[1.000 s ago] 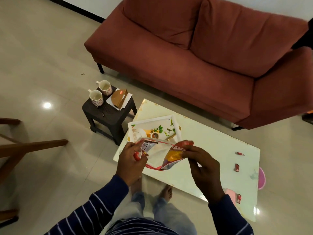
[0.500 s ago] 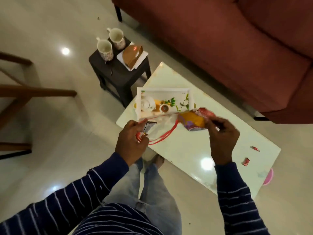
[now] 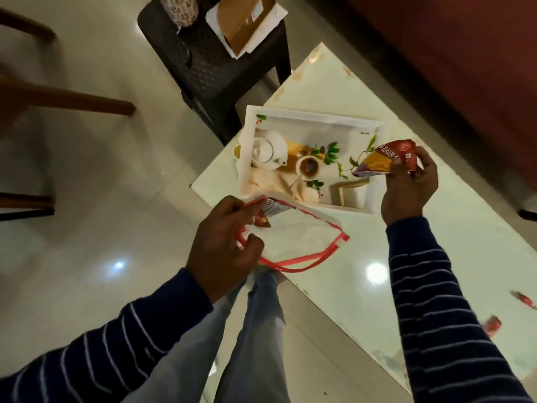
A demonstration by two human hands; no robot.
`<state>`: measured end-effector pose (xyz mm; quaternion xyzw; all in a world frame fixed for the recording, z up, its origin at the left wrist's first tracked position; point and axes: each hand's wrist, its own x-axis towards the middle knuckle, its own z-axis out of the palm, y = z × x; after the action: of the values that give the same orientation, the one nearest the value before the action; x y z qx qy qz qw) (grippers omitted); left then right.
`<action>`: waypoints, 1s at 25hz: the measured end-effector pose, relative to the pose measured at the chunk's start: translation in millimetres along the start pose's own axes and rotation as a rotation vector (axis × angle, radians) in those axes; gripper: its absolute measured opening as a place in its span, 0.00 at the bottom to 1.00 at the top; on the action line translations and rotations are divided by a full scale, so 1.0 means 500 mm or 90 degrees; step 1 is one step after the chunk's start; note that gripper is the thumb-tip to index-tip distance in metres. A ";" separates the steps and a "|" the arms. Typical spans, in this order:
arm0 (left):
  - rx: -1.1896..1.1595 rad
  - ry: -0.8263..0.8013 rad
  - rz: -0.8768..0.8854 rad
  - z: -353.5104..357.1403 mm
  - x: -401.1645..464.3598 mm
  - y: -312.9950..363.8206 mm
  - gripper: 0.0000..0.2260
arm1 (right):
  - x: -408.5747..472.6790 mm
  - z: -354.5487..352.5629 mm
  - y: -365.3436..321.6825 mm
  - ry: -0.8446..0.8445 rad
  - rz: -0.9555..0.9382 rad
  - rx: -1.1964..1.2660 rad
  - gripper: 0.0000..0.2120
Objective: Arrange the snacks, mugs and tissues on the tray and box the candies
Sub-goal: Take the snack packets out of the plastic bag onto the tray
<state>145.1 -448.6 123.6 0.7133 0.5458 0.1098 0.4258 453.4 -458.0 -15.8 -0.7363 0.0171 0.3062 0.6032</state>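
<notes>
Right hand (image 3: 406, 184) pulled the snack (image 3: 383, 161) out of the pouch (image 3: 299, 237), now pinching it over the tray (image 3: 308, 117) at right-center, lengthwise left-right, corner pointing left. Left hand (image 3: 223, 245) fingers pinch the pouch's rim.

white tray (image 3: 308, 119) printed with a teapot, cup and leaves, lying flat on the table near its corner. red and orange snack packet (image 3: 380, 162) held tilted above the tray's right end. clear pouch (image 3: 302, 237) with a red rim, held open over the table edge just before the tray, a second packet (image 3: 274, 207) at its mouth. floral mug (image 3: 178, 8) and brown box (image 3: 245, 20) on the dark stool. two red candies (image 3: 524, 299) (image 3: 491, 325) on the table, far right.
</notes>
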 end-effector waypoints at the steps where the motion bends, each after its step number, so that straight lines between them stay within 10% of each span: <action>1: -0.014 0.002 0.001 0.008 0.005 -0.001 0.21 | 0.016 0.011 0.018 -0.014 0.015 0.024 0.21; 14: -0.009 0.025 0.061 0.061 0.071 0.026 0.22 | -0.018 -0.007 0.033 0.061 -0.008 -0.157 0.14; 19: -0.014 -0.031 0.073 0.068 0.083 0.033 0.24 | -0.259 -0.064 -0.088 -0.287 -0.038 -0.062 0.10; 25: -0.010 -0.132 0.089 0.074 0.095 0.049 0.25 | -0.311 0.000 -0.064 -0.506 -0.083 -0.497 0.16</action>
<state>202.9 -426.0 104.2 0.7536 0.4472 0.0692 0.4768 339.8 -503.0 85.6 -0.7324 -0.3720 0.5056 0.2638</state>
